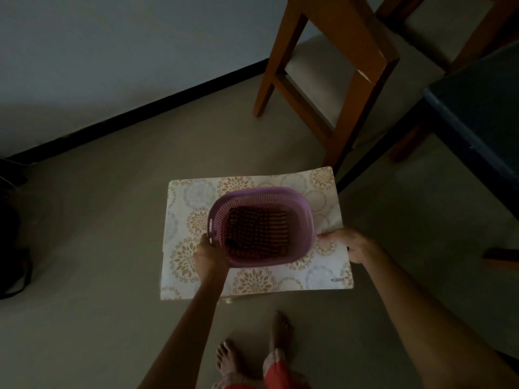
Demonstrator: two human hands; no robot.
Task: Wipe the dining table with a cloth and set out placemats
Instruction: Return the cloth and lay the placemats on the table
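Observation:
A pale placemat (191,226) printed with orange and grey flower rings lies flat on a low surface in front of me; more edges show beneath it, so it seems to top a stack. A purple perforated plastic basket (304,211) stands on it and looks empty. My left hand (209,256) grips the basket's near left rim. At the mat's right edge, my right hand (348,245) pinches the placemat. The dark dining table (477,113) stands at the right. No cloth is visible.
Two wooden chairs, one (337,68) just beyond the mat and another (449,21) farther back, stand by the table. Grey floor (98,248) spreads around. My bare feet (252,349) are below the mat. A dark bag (11,248) lies at the left by the wall.

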